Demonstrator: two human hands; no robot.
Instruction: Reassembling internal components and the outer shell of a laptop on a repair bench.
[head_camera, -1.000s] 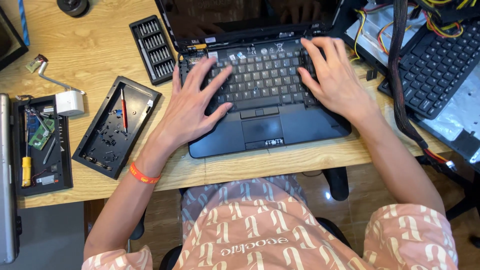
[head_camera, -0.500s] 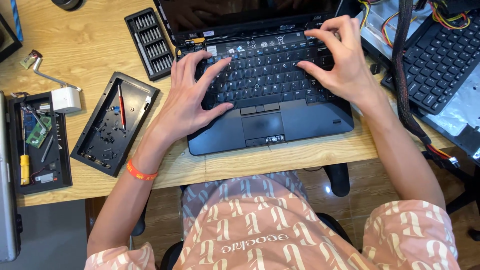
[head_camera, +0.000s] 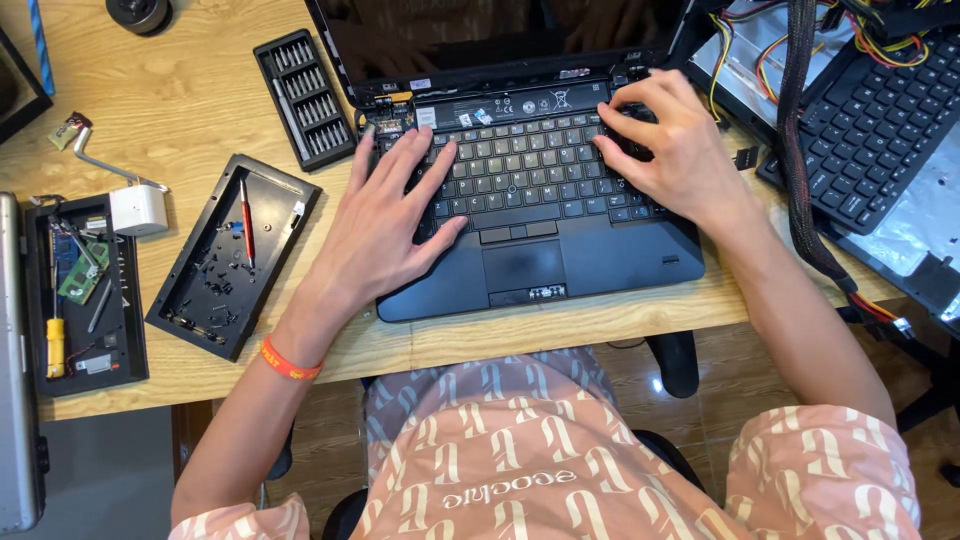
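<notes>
The dark, partly dismantled laptop (head_camera: 530, 190) sits open at the near edge of the pale wooden worktop (head_camera: 180, 110), its black keyboard panel (head_camera: 530, 170) loose under my hands. My left hand (head_camera: 385, 225) lies flat and open on the panel's left side, fingers spread, holding nothing; my right hand (head_camera: 670, 150) curls over the top right corner, fingertips pressing the edge, nothing closed in its grip. To seat it well, I judge, pressure should stay even across both sides so the panel lies level. Left of the laptop lie a black tray of small screws (head_camera: 235, 255) with a red-handled screwdriver (head_camera: 245, 222) and a black case of screwdriver bits (head_camera: 305, 95). A second black keyboard (head_camera: 880, 125) lies to the right.
</notes>
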